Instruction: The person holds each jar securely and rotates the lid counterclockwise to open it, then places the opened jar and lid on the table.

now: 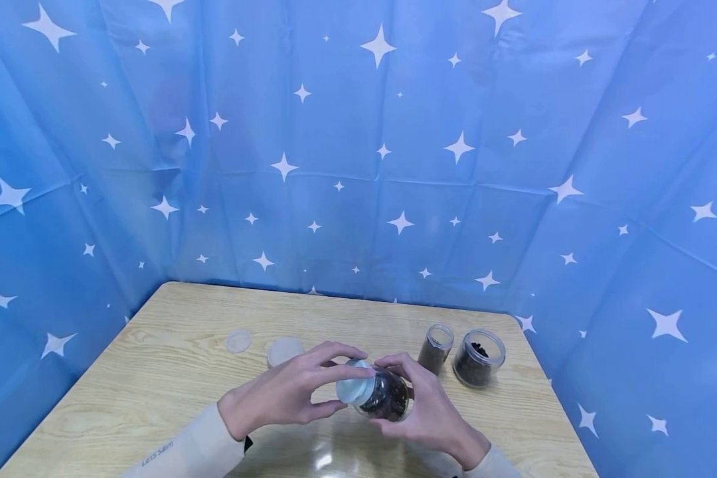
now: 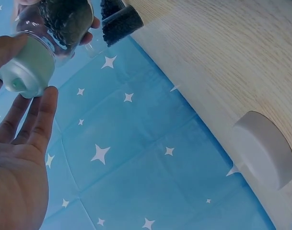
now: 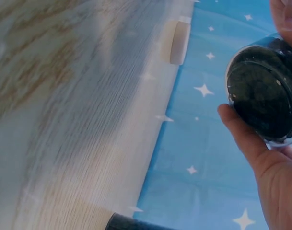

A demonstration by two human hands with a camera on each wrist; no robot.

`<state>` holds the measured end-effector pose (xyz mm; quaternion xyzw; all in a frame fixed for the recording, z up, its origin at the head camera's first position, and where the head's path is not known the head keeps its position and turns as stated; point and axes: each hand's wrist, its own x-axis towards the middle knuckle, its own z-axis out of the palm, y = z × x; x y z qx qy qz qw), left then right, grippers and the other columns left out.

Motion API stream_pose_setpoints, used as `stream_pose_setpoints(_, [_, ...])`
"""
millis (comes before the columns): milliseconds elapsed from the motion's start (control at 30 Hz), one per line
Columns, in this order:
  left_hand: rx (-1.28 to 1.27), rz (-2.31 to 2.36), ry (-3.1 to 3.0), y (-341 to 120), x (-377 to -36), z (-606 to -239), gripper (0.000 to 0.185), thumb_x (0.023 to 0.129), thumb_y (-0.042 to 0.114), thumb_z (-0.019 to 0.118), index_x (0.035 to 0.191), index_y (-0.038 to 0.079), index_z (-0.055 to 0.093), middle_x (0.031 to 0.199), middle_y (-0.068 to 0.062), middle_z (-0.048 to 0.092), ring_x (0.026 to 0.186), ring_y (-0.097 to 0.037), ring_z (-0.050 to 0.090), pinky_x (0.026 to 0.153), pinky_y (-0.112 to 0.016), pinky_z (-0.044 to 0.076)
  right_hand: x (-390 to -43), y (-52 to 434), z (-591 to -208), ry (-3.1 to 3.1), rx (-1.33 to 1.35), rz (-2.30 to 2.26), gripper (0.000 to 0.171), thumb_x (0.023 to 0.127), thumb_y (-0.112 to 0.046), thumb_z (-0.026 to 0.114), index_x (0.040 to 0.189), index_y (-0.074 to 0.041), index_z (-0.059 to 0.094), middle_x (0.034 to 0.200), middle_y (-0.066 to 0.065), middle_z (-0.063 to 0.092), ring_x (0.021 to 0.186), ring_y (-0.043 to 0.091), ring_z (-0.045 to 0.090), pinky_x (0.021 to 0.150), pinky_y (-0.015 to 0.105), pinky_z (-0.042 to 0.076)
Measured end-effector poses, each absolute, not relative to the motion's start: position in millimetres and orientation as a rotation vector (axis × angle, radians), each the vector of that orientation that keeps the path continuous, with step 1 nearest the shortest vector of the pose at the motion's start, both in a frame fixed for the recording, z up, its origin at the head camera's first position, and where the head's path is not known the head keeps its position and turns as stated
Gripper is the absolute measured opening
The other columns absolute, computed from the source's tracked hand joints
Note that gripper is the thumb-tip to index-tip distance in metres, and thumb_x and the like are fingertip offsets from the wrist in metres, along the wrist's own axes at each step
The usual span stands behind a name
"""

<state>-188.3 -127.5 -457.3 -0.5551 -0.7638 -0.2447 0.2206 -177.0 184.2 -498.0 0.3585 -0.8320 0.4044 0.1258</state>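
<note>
A clear jar [image 1: 388, 394] with dark contents is held tilted above the table, its pale mint lid [image 1: 354, 385] pointing left. My left hand [image 1: 301, 386] grips the lid, thumb and fingers round its sides. The right hand [image 1: 424, 411] holds the jar's body near its base. In the left wrist view, the lid [image 2: 30, 67] sits on the jar's mouth [image 2: 64, 28]. The jar's round bottom [image 3: 263, 96] faces the right wrist camera, dark stuff showing through it.
Right of the hands stand a narrow glass jar [image 1: 435, 350] with dark grains and a wider open jar [image 1: 479, 358] with dark pieces. At left are a white round container [image 1: 283, 350], partly behind my left hand, and a small translucent disc [image 1: 238, 340]. A starry blue curtain [image 1: 346, 219] surrounds the wooden table [image 1: 155, 358].
</note>
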Motion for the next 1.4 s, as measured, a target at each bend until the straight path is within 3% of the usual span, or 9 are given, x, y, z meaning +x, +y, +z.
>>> stream_pose_setpoints(267, [-1.532,-0.653,-2.109,-126.9,-189.0,-452.8,0.082,0.093,0.019,0.101,0.165,0.024,0.062,0.162,-0.009,0.067,0.143,-0.023,0.072,0.117,-0.029,0.065,-176.9,184.5,-494.5,-2.444,1.042,1.192,0.087,0.073,-0.019,0.110,0.148,-0.016,0.065,0.144,-0.004,0.076,0.127,0.014,0.077,0.100,0.037,0.073])
stream_pose_setpoints(667, [-1.480,-0.679,-2.108,-126.2,-187.0,-448.9,0.082,0.091,0.022,0.103,0.163,0.018,0.064,0.151,-0.012,0.071,0.134,-0.023,0.076,0.113,-0.028,0.067,-178.4,183.5,-491.7,-2.436,1.031,1.191,0.089,0.075,-0.024,0.110,0.151,-0.022,0.063,0.143,-0.005,0.076,0.125,0.011,0.076,0.097,0.034,0.073])
stream_pose_setpoints(1067, [-1.241,-0.860,-2.315,-119.4,-176.4,-451.4,0.069,0.096,0.038,0.099,0.155,0.015,0.072,0.128,-0.004,0.080,0.103,-0.008,0.080,0.086,-0.016,0.068,-177.3,179.8,-495.6,-2.406,1.037,1.201,0.089,0.075,-0.020,0.109,0.151,-0.018,0.063,0.143,0.001,0.075,0.125,0.013,0.075,0.089,0.029,0.073])
stream_pose_setpoints(1400, [-1.169,-0.845,-2.345,-116.8,-173.6,-451.7,0.068,0.097,0.043,0.098,0.154,0.017,0.072,0.126,-0.002,0.080,0.102,-0.009,0.080,0.085,-0.025,0.072,-177.8,179.5,-497.7,-2.396,1.030,1.155,0.089,0.074,-0.022,0.110,0.150,-0.019,0.064,0.143,-0.002,0.075,0.124,0.012,0.076,0.093,0.031,0.073])
